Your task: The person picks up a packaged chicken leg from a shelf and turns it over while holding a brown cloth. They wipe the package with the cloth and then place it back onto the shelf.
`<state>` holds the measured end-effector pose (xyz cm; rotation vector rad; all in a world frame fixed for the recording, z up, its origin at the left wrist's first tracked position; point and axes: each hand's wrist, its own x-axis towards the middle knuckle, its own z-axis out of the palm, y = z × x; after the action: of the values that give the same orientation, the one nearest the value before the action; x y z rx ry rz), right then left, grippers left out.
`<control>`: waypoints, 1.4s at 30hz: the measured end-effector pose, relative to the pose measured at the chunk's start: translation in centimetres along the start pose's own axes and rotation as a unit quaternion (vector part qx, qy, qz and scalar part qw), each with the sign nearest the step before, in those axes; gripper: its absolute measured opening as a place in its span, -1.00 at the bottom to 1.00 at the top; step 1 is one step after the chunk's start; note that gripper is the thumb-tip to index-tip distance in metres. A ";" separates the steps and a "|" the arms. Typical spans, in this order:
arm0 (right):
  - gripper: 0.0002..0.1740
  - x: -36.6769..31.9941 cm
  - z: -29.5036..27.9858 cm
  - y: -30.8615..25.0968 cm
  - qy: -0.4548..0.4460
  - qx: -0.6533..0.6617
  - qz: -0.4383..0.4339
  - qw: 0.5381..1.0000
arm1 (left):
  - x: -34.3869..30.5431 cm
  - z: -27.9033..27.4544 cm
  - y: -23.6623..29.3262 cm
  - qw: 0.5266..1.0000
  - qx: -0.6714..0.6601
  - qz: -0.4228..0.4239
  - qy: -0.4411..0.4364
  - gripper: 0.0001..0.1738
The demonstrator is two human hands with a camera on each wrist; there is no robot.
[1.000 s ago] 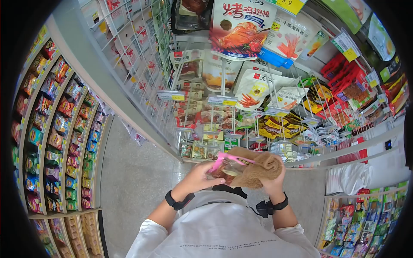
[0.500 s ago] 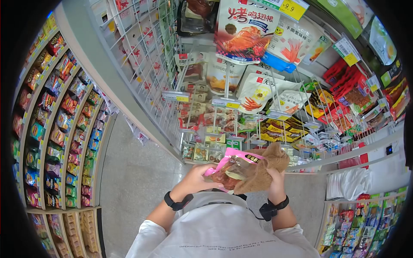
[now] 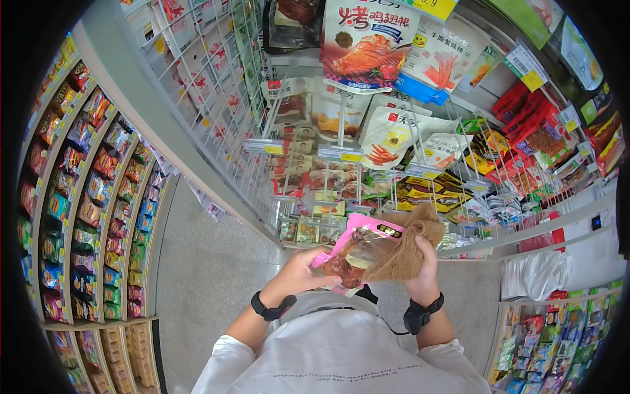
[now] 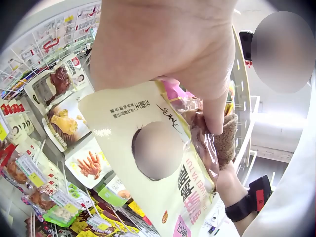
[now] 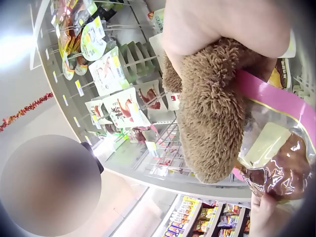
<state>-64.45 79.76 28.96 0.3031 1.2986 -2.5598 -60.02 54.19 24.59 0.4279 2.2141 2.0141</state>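
Note:
My left hand [image 3: 300, 272] grips the left edge of a pink-bordered packet [image 3: 348, 259] of duck leg, its brown meat showing through a clear window. In the left wrist view the packet's cream back [image 4: 116, 123] carries printed characters. A fluffy brown cloth [image 3: 397, 259] is held in my right hand [image 3: 425, 272], bunched under the thumb. It lies over the packet's right side, hiding that part. In the right wrist view the cloth [image 5: 212, 118] hangs in a thick fold beside the packet's window [image 5: 276, 158].
Ahead stands a rack of hanging snack packets [image 3: 394, 134] with price tags on wire hooks. A white wire grid [image 3: 216, 85] closes its left side. Curved shelves [image 3: 92, 197] of snack bags rise at the left, and more packets fill a low shelf [image 3: 551, 341] at the right.
The cloth has shifted right across the packet, so more of the window and the dark label show. My right hand has turned, with its thumb now on top of the cloth. The left hand keeps its grip.

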 end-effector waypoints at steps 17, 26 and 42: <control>-0.08 0.5 -2.6 2.1 -0.002 -0.241 -0.276 0.930 | 0.2 -0.6 -0.6 0.988 -0.043 -0.067 0.132 -0.56; 0.10 0.8 0.7 2.1 -0.253 -0.374 -0.208 0.868 | 0.5 0.1 0.7 0.996 0.070 0.054 0.010 -0.49; -0.53 0.9 -0.5 2.3 -0.204 -0.421 -0.177 0.866 | 1.3 1.0 0.6 0.995 0.087 0.051 -0.003 -0.47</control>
<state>-64.58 78.76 26.67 -0.6607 2.2287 -1.8375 -60.88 55.51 25.26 0.5759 2.4218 1.8697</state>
